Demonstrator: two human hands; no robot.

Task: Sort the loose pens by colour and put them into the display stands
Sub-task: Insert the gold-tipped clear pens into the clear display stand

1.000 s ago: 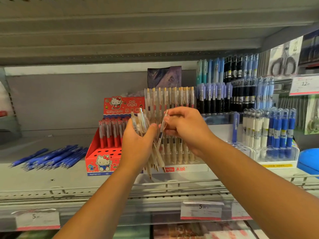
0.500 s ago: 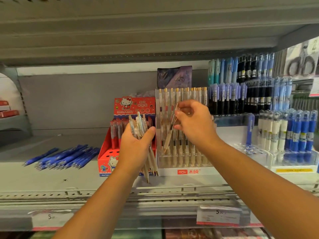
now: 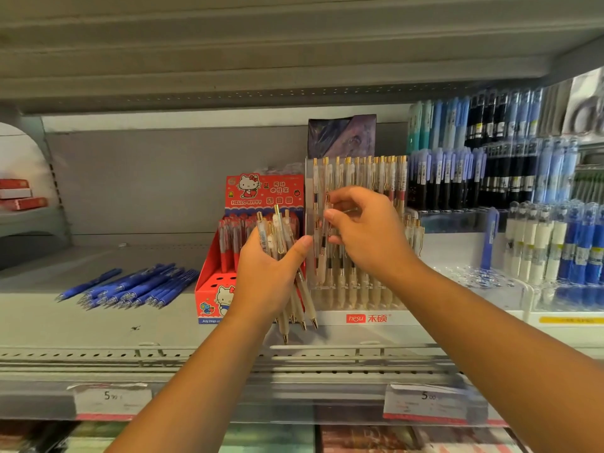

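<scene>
Grey shop shelf (image 3: 98, 322) runs across the view, with another shelf close overhead. At far left, on a side ledge, lie red boxes (image 3: 19, 194). Loose blue pens (image 3: 130, 286) lie in a fanned heap on the shelf, tips toward the front. Just right of them stands a red stand (image 3: 212, 289) with a cat cartoon on it, red pens upright in its back rows and open holes in front.

The left hand (image 3: 264, 276) is in front of that stand. Its fingers and thumb are curled round a bundle (image 3: 277, 230) of cream pens with gold clips, whose tips point down and hang below the palm.

Just beside it is a clear stand (image 3: 359, 318) full of matching cream pens in upright rows. The right hand (image 3: 369, 233) is raised before its left end, thumb and forefinger pinching one pen (image 3: 323, 253) that stands upright against the front row. Whether its tip sits in a hole I cannot tell. The other fingers are loosely bent.

A purple card (image 3: 343, 135) rises behind the clear stand. To the right, a tiered rack (image 3: 490, 165) holds pale blue, lilac and black pens. Below it one blue pen stands alone, next to white and blue pens (image 3: 555, 243) in a clear tray. Two price tags (image 3: 111, 400) hang on the shelf's front edge, both blurred.
</scene>
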